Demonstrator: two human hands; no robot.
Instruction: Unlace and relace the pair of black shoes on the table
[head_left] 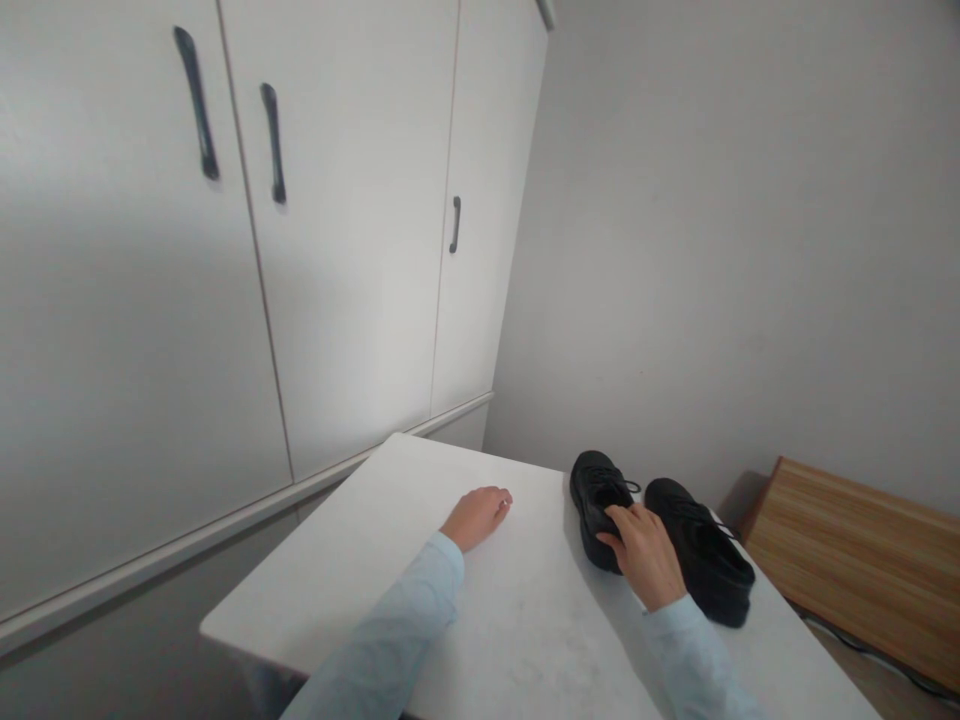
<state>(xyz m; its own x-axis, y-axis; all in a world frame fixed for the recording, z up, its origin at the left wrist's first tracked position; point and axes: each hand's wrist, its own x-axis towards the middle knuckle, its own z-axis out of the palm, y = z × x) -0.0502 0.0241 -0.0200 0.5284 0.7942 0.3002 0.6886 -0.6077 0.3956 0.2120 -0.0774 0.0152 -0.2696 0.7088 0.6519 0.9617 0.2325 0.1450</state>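
Note:
Two black lace-up shoes stand side by side at the right part of a white table (525, 620), toes toward the wall. My right hand (645, 550) is on the left shoe (592, 490), its thumb and fingers closed on the side of the opening. The right shoe (701, 550) stands just beyond that hand, partly behind it. My left hand (478, 515) rests at the middle of the table, left of the shoes, with its fingers curled in; whether anything small is in it is hidden.
White cupboard doors (360, 250) with dark handles rise beyond the table's left side. A grey wall (697, 250) stands behind the shoes. At the right is a wooden surface (862, 560), with a cable (862, 650) below its edge.

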